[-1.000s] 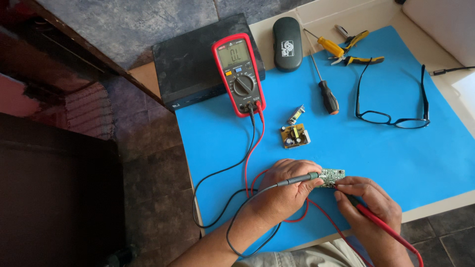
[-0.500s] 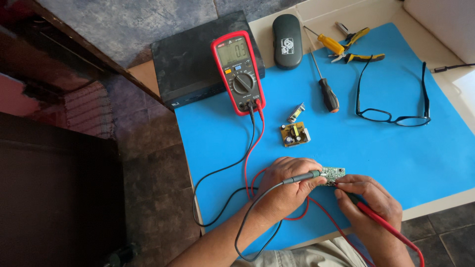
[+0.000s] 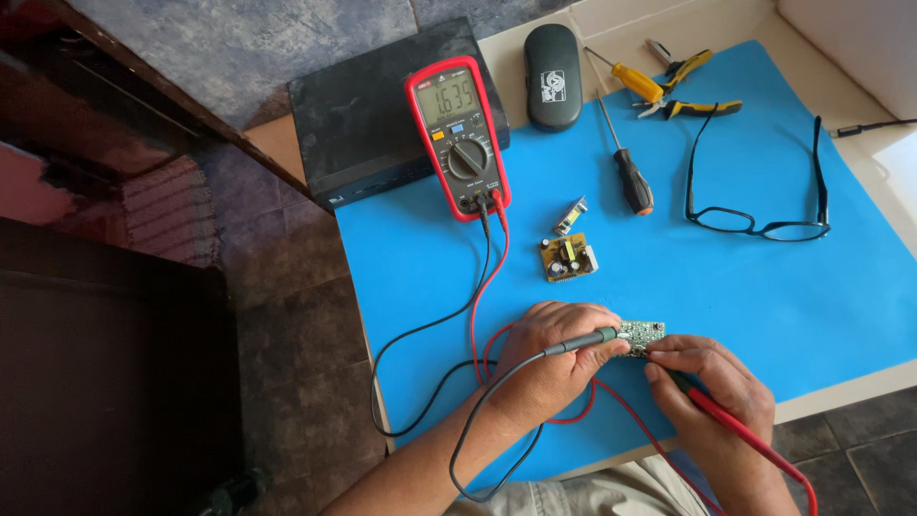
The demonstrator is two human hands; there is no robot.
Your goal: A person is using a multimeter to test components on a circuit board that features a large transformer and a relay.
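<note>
Head view, looking down on a blue mat (image 3: pixel 764 296) across a pale table (image 3: pixel 898 162). Left hand (image 3: pixel 554 358) curled around a grey probe (image 3: pixel 587 339), pinched between thumb and fingers, tip down on a small green circuit board (image 3: pixel 642 334). Right hand (image 3: pixel 712 382) just beside, fingers closed on a red probe (image 3: pixel 707 401), tip at the same board's near edge. Board low on the mat, between the two hands, partly covered by the left fingers.

Red lead (image 3: pixel 482 306) and black lead (image 3: pixel 430 334) running from the probes in loops off the mat's left edge and back up to a red-cased multimeter (image 3: pixel 458 134), plugged into its lower end. Meter half on the mat, half on a flat black box (image 3: pixel 368 119), display lit with digits, dial turned.

Farther up the mat, well apart from the hands: a second small circuit board (image 3: pixel 567 258) with brown base and upright parts, and a small silver connector (image 3: pixel 570 216) just above it. To the right of those, a screwdriver (image 3: pixel 626 167) with black handle, tip away from the person. Near the mat's top edge, a dark oval case (image 3: pixel 553 62), a yellow-handled screwdriver (image 3: pixel 630 78) and pliers (image 3: pixel 688 91) with yellow-and-black grips. Black-framed glasses (image 3: pixel 759 225) open on the mat at right, arms pointing away. Tiled floor (image 3: pixel 287 325) to the left of the table.
</note>
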